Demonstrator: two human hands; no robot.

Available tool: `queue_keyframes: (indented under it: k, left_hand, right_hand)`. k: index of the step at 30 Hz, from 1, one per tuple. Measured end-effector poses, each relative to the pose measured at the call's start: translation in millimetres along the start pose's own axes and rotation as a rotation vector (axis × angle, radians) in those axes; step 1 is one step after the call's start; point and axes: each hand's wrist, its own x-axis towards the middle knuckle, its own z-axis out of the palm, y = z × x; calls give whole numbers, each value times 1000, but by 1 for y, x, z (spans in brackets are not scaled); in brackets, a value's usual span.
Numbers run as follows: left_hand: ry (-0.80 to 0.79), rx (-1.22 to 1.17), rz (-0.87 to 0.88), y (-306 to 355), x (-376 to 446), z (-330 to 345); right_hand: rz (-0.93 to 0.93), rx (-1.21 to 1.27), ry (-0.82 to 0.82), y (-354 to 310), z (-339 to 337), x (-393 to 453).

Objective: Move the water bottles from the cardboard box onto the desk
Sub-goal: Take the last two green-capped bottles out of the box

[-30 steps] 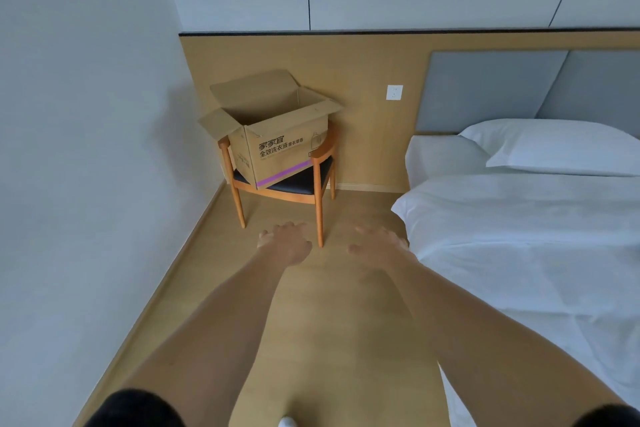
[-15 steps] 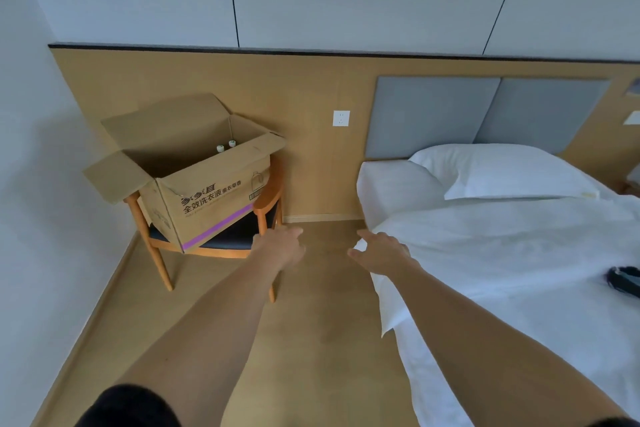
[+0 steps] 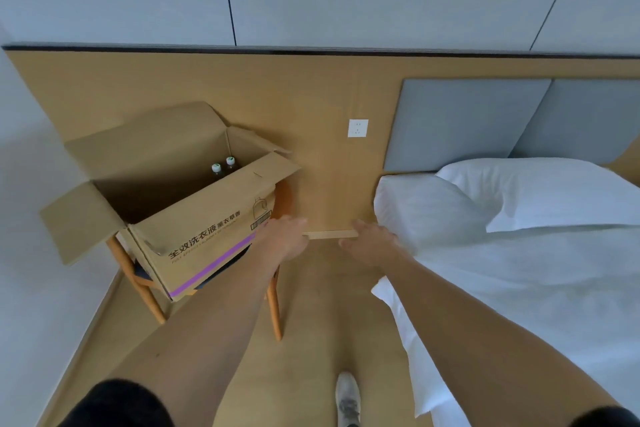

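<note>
Both arms out ahead, nothing held. Left hand (image 3: 282,239) loose-fingered just in front of the cardboard box (image 3: 194,218); right hand (image 3: 372,243) relaxed near the bed (image 3: 519,270). Box sits open on a wooden chair (image 3: 273,302); two capped water bottles (image 3: 223,168) upright at its far corner. Step: approach. Next: reach over the rim, grip a bottle. No desk in view

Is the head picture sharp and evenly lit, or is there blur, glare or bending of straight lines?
Head view: soft, even daylight, no glare; the wall trim bows from wide-angle distortion; inside of the cardboard box is shadowed, only two bottle caps showing; both hands look slightly soft.
</note>
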Motion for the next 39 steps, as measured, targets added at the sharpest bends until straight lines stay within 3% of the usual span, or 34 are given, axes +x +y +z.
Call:
queue_keyframes:
  k: [13,22,29,39]
  left_hand:
    - [108,-85,-354,-95,182,-89]
    - [103,-127,-592,-177,209,-106]
    - [103,-185,-638,-247,246,-104]
    - [24,-355,-626,-349,340,-95]
  right_hand:
    - [-315,-89,-59,-98,-78,258]
    - [-552,-64,-93,-181,-71,341]
    - [-575,-44,-112,-236,-51,396]
    - [-448,-96,-217,-322,-15,489]
